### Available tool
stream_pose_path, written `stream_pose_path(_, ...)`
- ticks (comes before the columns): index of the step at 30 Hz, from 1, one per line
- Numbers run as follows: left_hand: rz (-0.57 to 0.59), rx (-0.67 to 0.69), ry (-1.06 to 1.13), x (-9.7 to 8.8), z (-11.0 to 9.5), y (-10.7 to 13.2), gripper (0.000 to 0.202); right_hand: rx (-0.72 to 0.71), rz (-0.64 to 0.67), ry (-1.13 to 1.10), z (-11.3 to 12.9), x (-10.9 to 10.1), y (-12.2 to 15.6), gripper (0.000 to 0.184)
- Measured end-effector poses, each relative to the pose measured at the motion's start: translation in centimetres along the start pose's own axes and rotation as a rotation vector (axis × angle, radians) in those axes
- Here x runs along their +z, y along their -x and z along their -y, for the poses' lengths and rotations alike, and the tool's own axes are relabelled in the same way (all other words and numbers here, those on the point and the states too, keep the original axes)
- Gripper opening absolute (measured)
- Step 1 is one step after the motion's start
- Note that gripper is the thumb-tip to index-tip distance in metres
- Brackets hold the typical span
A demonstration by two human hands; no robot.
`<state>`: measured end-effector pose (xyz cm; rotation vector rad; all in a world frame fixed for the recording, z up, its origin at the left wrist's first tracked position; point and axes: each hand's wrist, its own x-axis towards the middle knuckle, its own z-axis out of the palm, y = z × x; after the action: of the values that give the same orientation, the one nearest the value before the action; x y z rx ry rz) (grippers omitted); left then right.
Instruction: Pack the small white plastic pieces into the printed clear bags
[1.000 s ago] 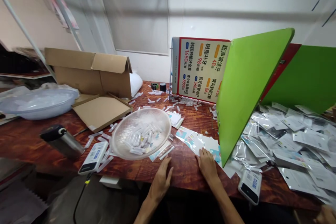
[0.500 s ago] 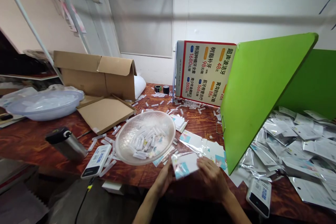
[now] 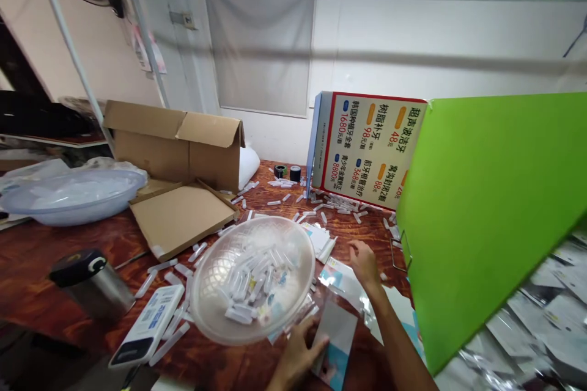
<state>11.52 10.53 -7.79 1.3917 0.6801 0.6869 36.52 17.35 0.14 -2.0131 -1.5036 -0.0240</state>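
My left hand [image 3: 298,354] is closed on a white and teal printed card [image 3: 338,333] near the table's front edge, thumb on top. My right hand [image 3: 365,261] reaches forward over the table with fingers bent and a little apart; nothing shows in them. Just left of it lies a small stack of white cards [image 3: 320,239]. Beneath my right hand and forearm are more white and teal cards [image 3: 345,281], some with clear film. To the left stands a translucent round basket [image 3: 206,311] holding many small clear plastic tubes [image 3: 250,281].
A green board [image 3: 481,214] and a printed sign [image 3: 367,146] stand at the right, with bagged cards [image 3: 545,311] behind. At the left are a power bank [image 3: 149,324], a steel bottle [image 3: 98,287], a cardboard box [image 3: 183,220] and a plastic basin [image 3: 77,201]. Loose tubes [image 3: 339,203] lie about.
My right hand has let go of the card at the front and moved forward towards the stack. My left hand keeps the card, now turned lengthwise. The view has tilted up.
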Motion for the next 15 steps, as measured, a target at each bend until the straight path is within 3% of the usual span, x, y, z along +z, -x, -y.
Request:
stream_pose_path(3,0.025,-0.034,-0.030,-0.7,1.4,-0.5,0.048,0.083,0.111,0.105,1.8,3.9,-8.7,0.030)
stream_pose_path(6,0.011,-0.161,0.021,-2.6,2.2,-2.4,0.041,0.101,0.182,0.170,2.9,8.5,-14.8,0.031)
stream_pose_path(11,-0.088,-0.224,0.042,-6.5,2.4,-6.9,0.042,0.031,0.303,0.262,2.2,13.1,-19.7,0.023)
stream_pose_path(15,-0.064,-0.265,0.025,-7.5,3.1,-9.1,0.060,-0.105,0.332,0.275,2.4,15.1,-21.3,0.032)
